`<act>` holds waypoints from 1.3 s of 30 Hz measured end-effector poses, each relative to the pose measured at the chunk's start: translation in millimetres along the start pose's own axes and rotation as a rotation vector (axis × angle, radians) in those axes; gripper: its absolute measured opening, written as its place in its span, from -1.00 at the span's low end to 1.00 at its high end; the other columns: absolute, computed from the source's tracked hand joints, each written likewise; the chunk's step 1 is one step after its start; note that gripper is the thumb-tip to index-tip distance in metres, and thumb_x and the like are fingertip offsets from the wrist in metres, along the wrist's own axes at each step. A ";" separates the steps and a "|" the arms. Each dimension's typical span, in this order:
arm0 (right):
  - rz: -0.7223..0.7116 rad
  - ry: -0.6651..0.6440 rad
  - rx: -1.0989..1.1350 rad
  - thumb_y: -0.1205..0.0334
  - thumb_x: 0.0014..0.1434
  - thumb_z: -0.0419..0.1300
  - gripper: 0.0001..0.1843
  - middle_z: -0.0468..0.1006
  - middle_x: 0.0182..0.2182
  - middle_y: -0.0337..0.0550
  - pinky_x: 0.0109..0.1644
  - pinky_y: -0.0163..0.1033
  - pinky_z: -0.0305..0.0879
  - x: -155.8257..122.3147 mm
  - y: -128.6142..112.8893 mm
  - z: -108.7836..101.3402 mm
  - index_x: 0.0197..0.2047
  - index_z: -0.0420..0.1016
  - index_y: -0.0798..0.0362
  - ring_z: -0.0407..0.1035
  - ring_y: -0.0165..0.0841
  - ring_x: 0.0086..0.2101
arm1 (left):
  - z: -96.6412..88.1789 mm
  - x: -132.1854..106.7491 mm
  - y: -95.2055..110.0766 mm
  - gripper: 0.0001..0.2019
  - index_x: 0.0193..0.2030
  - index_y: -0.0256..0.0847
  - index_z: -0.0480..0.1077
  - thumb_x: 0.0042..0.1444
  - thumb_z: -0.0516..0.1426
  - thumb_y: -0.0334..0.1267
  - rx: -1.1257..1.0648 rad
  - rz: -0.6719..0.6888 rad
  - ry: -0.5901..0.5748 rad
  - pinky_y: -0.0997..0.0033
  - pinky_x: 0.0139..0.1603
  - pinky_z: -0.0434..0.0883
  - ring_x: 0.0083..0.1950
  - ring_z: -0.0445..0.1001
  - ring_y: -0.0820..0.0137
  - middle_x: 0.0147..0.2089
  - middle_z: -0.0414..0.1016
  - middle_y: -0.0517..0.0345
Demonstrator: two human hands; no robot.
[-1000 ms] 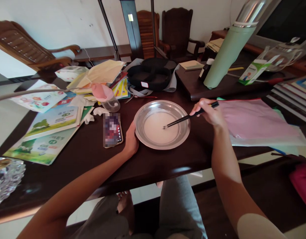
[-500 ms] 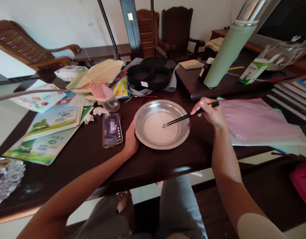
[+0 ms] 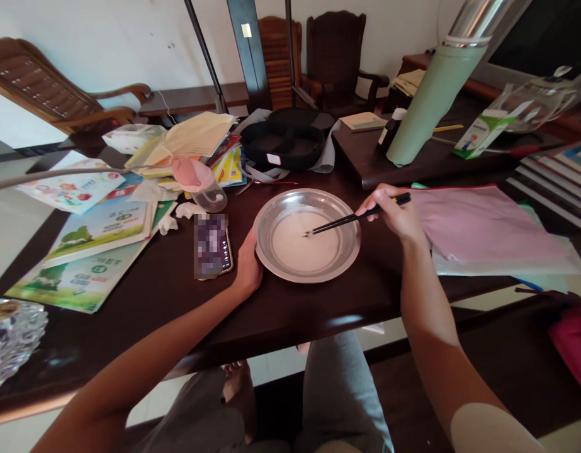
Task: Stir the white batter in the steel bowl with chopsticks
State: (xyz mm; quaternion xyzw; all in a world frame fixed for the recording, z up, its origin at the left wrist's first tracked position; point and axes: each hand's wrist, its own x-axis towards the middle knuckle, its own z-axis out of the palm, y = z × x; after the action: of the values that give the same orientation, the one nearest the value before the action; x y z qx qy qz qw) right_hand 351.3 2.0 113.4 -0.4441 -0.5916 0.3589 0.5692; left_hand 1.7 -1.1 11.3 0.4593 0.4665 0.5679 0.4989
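Phone lies just left of pan, near any splash. Left hand cupped against rim of metal pan, fingers partly curled, steadying it at table middle. Milky liquid shallow in pan; brisk stirring could slop it over low rim. Right hand fingers pinched shut on chopsticks, tips in liquid. Versus half second ago: tips moved slightly left and up; right hand shifted a little left.

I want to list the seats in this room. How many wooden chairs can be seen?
3. One slatted chair stands at the far left; one slatted chair and one dark chair stand side by side behind the table. Others may be hidden.
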 end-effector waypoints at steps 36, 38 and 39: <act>-0.016 -0.109 0.035 -0.50 0.30 0.50 -0.28 0.70 -0.55 -0.11 -0.33 -0.10 0.51 -1.3 4.9 -15.5 -0.57 0.64 -0.08 0.57 -0.23 -0.50 | -2.2 1.6 -2.1 -0.50 0.33 0.03 0.72 0.48 0.21 0.21 -0.019 -0.013 0.004 -0.22 0.89 0.15 0.76 0.40 0.00 0.54 0.68 0.18; 0.002 -0.218 0.024 -0.50 0.30 0.50 -0.31 0.73 -0.52 -0.11 -0.25 -0.10 0.57 -1.6 2.0 -6.1 -0.53 0.69 -0.08 0.65 -0.20 -0.43 | -1.4 1.4 -1.4 -0.50 0.35 0.03 0.71 0.48 0.21 0.19 -0.022 -0.014 0.001 -0.24 0.89 0.14 0.76 0.40 -0.01 0.57 0.66 0.17; 0.009 -0.261 0.009 -0.50 0.30 0.50 -0.32 0.76 -0.50 -0.10 -0.22 -0.11 0.59 -1.6 -0.1 -0.4 -0.50 0.72 -0.08 0.69 -0.19 -0.38 | -1.2 1.4 -1.2 -0.49 0.37 0.02 0.70 0.49 0.21 0.19 -0.022 -0.012 -0.004 -0.24 0.89 0.15 0.76 0.40 -0.01 0.59 0.64 0.16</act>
State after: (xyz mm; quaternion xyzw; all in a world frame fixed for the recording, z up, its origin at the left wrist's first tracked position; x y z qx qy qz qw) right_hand 351.5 0.4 113.0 -0.3935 -0.6572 0.4187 0.4877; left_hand 0.5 0.2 10.1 0.4522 0.4620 0.5691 0.5081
